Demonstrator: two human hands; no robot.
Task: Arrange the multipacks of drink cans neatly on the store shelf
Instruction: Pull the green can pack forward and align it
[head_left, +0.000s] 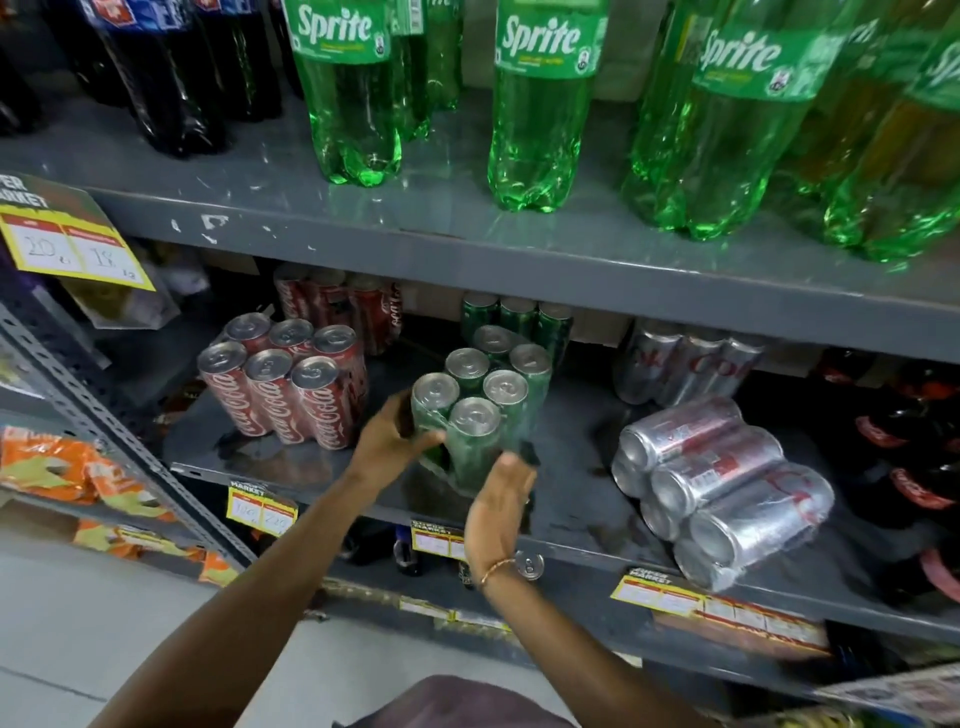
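Observation:
A green six-pack of cans (480, 402) stands upright in shrink wrap near the front of the grey middle shelf (582, 499). My left hand (395, 439) grips its left front can. My right hand (501, 501) lies flat against the pack's front right side, fingers straight. Left of it stands a red Coca-Cola six-pack (288, 387). A silver six-pack (722, 491) lies on its side at the right, angled over the front edge. More red (337, 306), green (519, 317) and silver (685, 369) packs stand at the back.
Large green Sprite bottles (540, 104) and dark cola bottles (171, 78) fill the shelf above. Dark bottles (914, 457) stand at the far right of the middle shelf. Price tags (262, 512) hang on the shelf edges. Orange snack bags (78, 467) sit on a rack at the left.

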